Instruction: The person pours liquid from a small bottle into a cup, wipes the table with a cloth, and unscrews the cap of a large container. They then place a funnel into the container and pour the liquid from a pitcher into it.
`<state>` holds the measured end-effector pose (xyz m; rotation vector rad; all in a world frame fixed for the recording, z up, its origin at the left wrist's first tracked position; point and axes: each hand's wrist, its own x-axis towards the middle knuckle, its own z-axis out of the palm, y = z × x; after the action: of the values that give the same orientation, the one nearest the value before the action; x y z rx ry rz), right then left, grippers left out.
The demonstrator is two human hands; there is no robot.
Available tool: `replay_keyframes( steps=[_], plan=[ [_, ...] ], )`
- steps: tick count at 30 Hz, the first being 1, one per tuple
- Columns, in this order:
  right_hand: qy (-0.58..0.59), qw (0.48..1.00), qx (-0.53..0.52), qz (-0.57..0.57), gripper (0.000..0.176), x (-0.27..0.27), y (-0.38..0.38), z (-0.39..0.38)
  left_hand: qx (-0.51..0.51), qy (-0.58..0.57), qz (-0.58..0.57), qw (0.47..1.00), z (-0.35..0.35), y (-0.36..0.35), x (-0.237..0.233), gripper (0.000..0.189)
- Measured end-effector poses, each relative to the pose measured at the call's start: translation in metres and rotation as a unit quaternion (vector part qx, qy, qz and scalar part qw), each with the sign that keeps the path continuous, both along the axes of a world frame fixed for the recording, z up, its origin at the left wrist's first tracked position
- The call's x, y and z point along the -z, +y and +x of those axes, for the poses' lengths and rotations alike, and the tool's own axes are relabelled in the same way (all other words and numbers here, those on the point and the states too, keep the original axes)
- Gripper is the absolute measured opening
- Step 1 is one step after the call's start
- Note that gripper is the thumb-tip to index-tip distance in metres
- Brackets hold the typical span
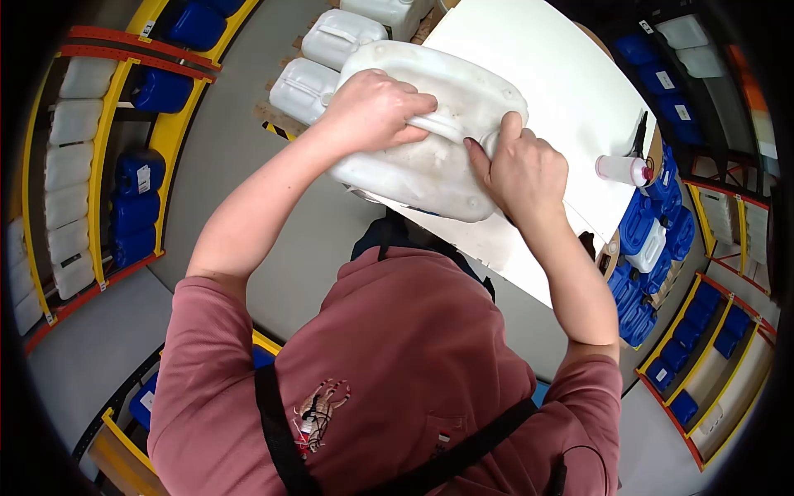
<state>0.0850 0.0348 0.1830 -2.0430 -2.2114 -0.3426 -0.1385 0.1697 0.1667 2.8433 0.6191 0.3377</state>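
Observation:
In front of my chest is a white plastic jerrycan (405, 178), scuffed grey in places, its handle side turned up towards me. My left hand (376, 107) comes over it from the left, with the fingers closed round the moulded handle (437, 126). At the right end of that handle, my right hand (529, 165) is curled over the screw cap (491, 144), thumb on the near side. Most of the cap is hidden beneath those fingers. The jerrycan overlaps the left edge of the white tabletop (529, 50).
Several white jerrycans (304, 89) stand beyond on a pallet. A pink-white bottle (622, 170) is at the table's right edge, near stacked blue jerrycans (637, 223). Yellow-framed racks (107, 165) with blue and white containers line the left, and more racks (703, 355) stand at right.

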Motion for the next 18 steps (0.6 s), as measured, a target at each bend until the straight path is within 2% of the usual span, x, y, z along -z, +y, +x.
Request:
replay_keyframes(
  steps=[3,5,6,7,9,12,13,14,16,17,18],
  plan=[
    [-0.019,0.999,0.028,0.023,0.048,0.003,0.003,0.000,0.007,-0.017,-0.006,1.000,-0.001,0.001,0.001,0.034],
    [0.018,0.993,-0.117,0.018,0.045,0.003,0.010,0.023,0.014,-0.013,-0.004,1.000,0.000,0.002,-0.001,0.033],
    [0.031,0.986,-0.161,0.009,0.040,-0.001,0.014,0.028,0.017,-0.012,-0.002,1.000,0.001,0.003,-0.001,0.033],
    [0.030,0.986,-0.162,0.007,0.040,-0.005,0.020,0.035,0.016,-0.013,-0.003,1.000,0.001,0.002,0.000,0.033],
    [0.035,0.943,-0.329,-0.019,0.037,-0.008,0.037,0.045,0.011,-0.009,0.006,1.000,-0.001,0.003,-0.001,0.033],
    [0.051,0.889,-0.450,-0.061,0.035,-0.014,0.060,0.056,0.017,-0.016,-0.009,1.000,0.000,0.004,-0.001,0.032],
    [0.014,0.858,-0.500,-0.118,0.036,-0.022,0.070,0.059,0.016,-0.012,-0.003,1.000,0.001,0.005,-0.002,0.031],
    [0.013,0.856,-0.506,-0.107,0.036,-0.028,0.081,0.057,0.010,-0.007,0.006,1.000,-0.001,0.006,-0.002,0.031],
    [-0.014,0.763,-0.626,-0.161,0.039,-0.038,0.101,0.055,-0.001,-0.019,-0.010,1.000,-0.002,0.007,-0.002,0.032],
    [-0.012,0.763,-0.623,-0.174,0.040,-0.042,0.100,0.054,-0.003,-0.016,-0.008,1.000,-0.004,0.006,-0.005,0.032],
    [0.000,0.795,-0.578,-0.186,0.041,-0.045,0.092,0.054,-0.009,-0.015,-0.002,1.000,-0.005,0.007,-0.005,0.032]
  ],
)
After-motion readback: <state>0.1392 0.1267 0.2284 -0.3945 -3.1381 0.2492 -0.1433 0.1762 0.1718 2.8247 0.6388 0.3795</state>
